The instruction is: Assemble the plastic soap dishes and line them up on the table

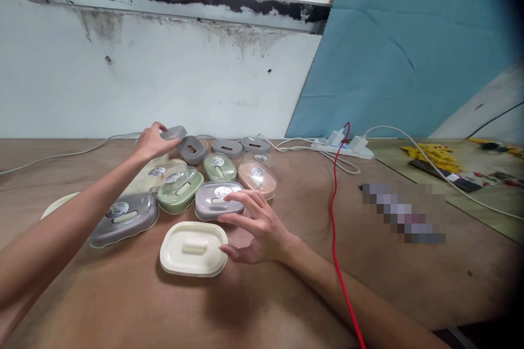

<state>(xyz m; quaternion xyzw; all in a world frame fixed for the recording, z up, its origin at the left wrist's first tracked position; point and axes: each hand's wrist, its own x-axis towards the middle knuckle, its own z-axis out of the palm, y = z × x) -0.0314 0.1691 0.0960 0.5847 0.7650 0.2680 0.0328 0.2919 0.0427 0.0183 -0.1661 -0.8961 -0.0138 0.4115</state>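
Note:
At the back left, near the wall, my left hand (153, 143) is closed on a grey slotted oval lid (175, 132). My right hand (262, 226) has its fingers spread, with the thumb beside the right rim of a cream oval dish (204, 265); whether it touches cannot be told. That dish lies flat at the front and has a raised bar in its middle. Just behind the right fingers sits a grey case under a clear cover (204, 202). More labelled cases stand around it: green (176, 204), peach (267, 181) and a larger grey one (141, 217).
Grey slotted lids (227, 147) line the back of the table. A white power strip (360, 151) with plugs lies at the back right. A red cable (333, 218) crosses the table right of my right hand. A pixelated object (403, 212) lies further right.

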